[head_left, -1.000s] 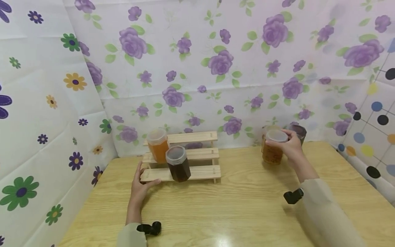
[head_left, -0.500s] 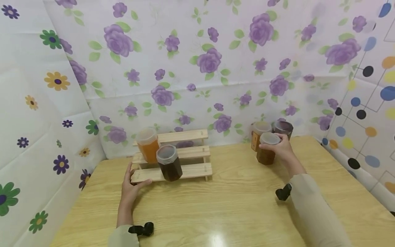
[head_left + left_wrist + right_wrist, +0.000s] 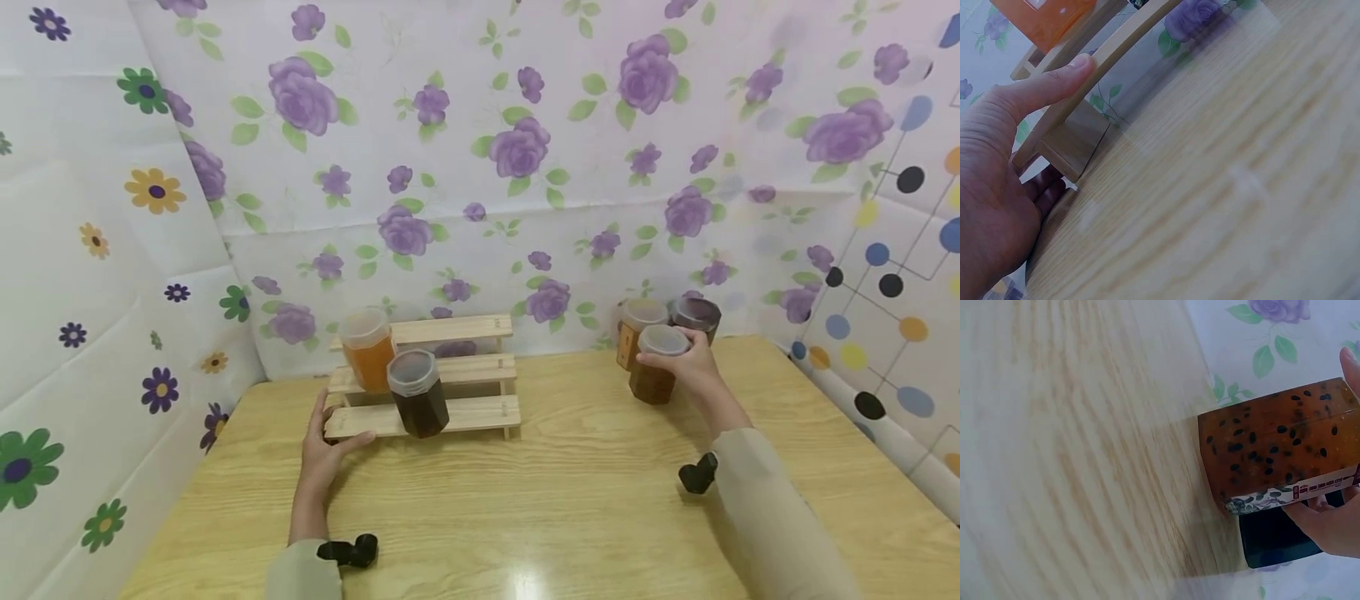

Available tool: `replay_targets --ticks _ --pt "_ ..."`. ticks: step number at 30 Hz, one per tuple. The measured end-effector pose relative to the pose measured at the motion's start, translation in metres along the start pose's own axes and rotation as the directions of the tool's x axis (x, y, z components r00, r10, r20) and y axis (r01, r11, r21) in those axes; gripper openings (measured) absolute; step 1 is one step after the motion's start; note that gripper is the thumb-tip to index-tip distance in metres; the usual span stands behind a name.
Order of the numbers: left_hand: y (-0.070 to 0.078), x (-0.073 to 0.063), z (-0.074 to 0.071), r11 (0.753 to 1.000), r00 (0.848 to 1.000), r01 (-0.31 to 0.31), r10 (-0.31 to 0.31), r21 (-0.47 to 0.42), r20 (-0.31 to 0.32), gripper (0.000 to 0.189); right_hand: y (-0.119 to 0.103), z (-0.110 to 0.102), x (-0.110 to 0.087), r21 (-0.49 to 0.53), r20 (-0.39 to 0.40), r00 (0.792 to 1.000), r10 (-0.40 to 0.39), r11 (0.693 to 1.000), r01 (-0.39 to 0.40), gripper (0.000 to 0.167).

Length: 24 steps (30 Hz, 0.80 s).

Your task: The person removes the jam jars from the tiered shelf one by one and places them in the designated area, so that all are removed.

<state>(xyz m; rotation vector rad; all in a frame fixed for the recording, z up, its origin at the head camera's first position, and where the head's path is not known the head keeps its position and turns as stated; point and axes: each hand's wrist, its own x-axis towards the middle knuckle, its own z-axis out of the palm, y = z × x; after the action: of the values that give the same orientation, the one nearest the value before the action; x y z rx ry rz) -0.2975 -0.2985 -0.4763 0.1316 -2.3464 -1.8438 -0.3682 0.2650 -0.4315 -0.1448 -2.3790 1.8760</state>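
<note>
My left hand [image 3: 322,454] grips the left end of a three-tier wooden rack [image 3: 483,408]. In the left wrist view its thumb lies on the front plank's edge, with fingers behind the end. An orange jar [image 3: 369,358] and a dark jar [image 3: 420,400] with clear lids stand on the rack. At the right, my right hand [image 3: 693,362] holds a capped, faceted jar [image 3: 651,385] near its lid. The right wrist view shows this jar [image 3: 1279,437] full of amber-brown stuff with black seeds and a printed label strip.
Behind the held jar stand another orange jar [image 3: 627,342] and a dark jar [image 3: 697,312], close to the flowered back cloth [image 3: 555,233]. Patterned cloths also line both sides of the wooden table [image 3: 480,500].
The seeded jar in my right hand has come slightly toward the front, so more of the orange jar behind it shows. My left hand keeps its hold on the rack. The head view has shifted slightly.
</note>
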Motion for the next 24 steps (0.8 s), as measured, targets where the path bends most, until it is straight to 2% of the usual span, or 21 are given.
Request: replay_targets --ticks 6,8,11,15,20,24 --pt "0.019 -0.008 0.001 0.999 0.999 0.037 -0.037 -0.030 0.013 0.111 -0.005 0.001 -0.006 -0.041 -0.022 1.000 -0.013 0.999 0.012 0.103" --pt "0.019 -0.008 0.001 0.999 0.999 0.039 -0.039 -0.028 0.012 0.112 0.003 0.001 0.000 -0.054 -0.034 0.999 -0.018 0.998 0.016 0.105" --pt "0.023 -0.012 0.001 0.998 0.999 0.048 -0.048 -0.027 0.016 0.112 0.004 0.002 0.000 -0.056 -0.033 0.999 -0.013 0.998 0.011 0.105" --pt "0.016 -0.008 0.000 0.999 0.999 0.042 -0.041 -0.030 0.014 0.111 0.006 0.002 0.001 -0.050 -0.035 0.999 -0.011 0.999 0.010 0.105" --pt "-0.001 0.001 -0.001 1.000 1.000 0.018 -0.018 -0.011 0.002 0.111 0.006 0.002 0.002 -0.049 -0.035 0.999 -0.009 0.999 0.007 0.105" --pt "-0.006 0.004 -0.001 1.000 1.000 -0.001 0.001 0.002 -0.008 0.111 0.002 0.002 0.000 -0.060 -0.034 0.999 -0.016 0.998 0.014 0.102"
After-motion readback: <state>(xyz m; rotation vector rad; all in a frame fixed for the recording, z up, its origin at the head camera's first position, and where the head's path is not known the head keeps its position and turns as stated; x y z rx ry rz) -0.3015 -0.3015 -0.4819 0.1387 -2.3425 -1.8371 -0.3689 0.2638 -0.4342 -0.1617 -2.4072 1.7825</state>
